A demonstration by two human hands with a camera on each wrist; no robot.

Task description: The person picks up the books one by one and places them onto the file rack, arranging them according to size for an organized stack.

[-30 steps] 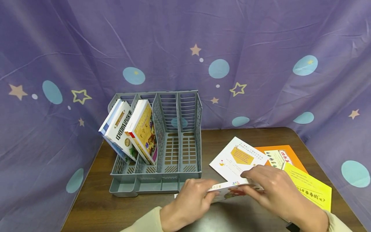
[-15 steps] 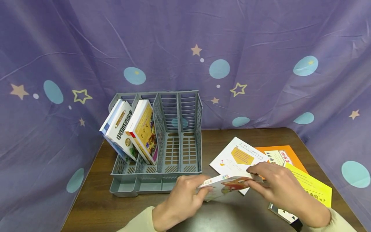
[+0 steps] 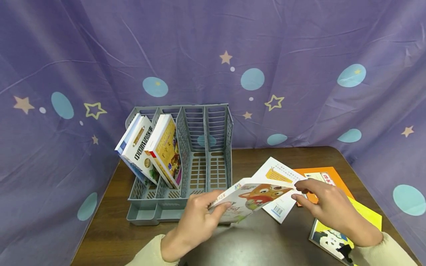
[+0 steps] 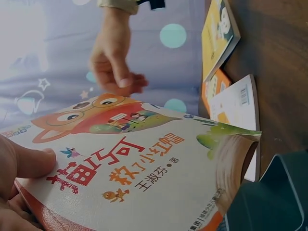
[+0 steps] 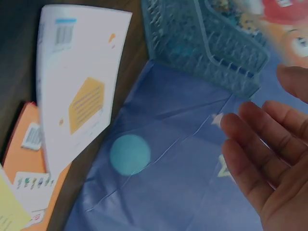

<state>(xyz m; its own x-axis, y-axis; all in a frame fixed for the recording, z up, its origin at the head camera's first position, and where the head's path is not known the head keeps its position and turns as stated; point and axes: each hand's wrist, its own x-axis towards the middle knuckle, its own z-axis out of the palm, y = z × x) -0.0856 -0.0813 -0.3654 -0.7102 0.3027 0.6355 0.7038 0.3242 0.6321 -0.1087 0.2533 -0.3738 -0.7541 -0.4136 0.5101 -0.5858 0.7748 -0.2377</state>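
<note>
My left hand [image 3: 196, 221] pinches a white picture book [image 3: 247, 203] by its spine edge, thumb over the front cover. The cover, with an orange cartoon animal and red lettering, fills much of the left wrist view. The book is tilted above the table, in front of the rack. At its far edge hovers my right hand [image 3: 329, 207], fingers loosely bent with nothing between them. In the right wrist view, a gap shows between the right hand's fingers [image 5: 250, 178] and the blurred book. Below lies another white book [image 3: 279, 210], back cover up, partly hidden.
A grey file rack [image 3: 217, 170] holds a white book [image 3: 138, 147] and a yellow-covered book [image 3: 168, 151] among others in its left slots. At right on the wooden table [image 3: 246, 244] lie an orange book [image 3: 336, 177], a yellow book [image 3: 369, 214] and a panda-covered book [image 3: 329, 242].
My right hand has let go of the picture book and moved slightly right. My left hand has moved left and tilted the book, so its cover shows more. The panda-covered book has come into view.
</note>
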